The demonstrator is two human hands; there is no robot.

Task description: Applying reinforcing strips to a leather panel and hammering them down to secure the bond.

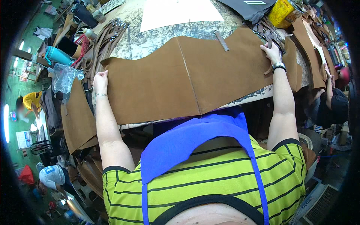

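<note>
Leather (187, 78) spread flat on desk (150, 43): left hand (100, 80) and right hand (272, 52) each pinching opposite ends, keeping it taut.

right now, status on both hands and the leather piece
Left hand on left edge of brown leather panel, right hand on right edge. Panel flat on worktable. Metal strip at top edge.

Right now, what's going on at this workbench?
A person in a striped shirt and blue apron is spreading a large brown suede-like panel flat across a worn worktable. The left hand presses its left edge and the right hand holds its far right corner. More brown pieces, a bundle of straps and a yellow can lie around it.
</note>
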